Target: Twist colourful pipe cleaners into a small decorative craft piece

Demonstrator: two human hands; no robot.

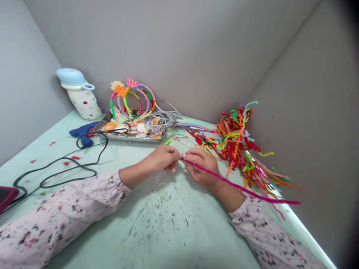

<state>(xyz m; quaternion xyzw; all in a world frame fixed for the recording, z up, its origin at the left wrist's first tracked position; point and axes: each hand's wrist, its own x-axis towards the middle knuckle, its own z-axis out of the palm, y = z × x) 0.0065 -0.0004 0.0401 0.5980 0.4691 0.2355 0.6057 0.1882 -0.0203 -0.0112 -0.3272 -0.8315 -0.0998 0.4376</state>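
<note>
We've got the right hand (202, 168) curled shut on a pink pipe cleaner (241, 187) near its tip, left hand (160, 158) closed against that tip, grip unclear, leaving the length free above the worktop (134, 228).

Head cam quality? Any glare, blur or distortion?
Head view: wide-angle distortion bends the walls and stretches the forearms; the top right corner falls into dark vignetting; bright glare runs along the right table edge; soft shadows lie under the left hand and right hand; the tray looks slightly soft, without heavy blur.
</note>
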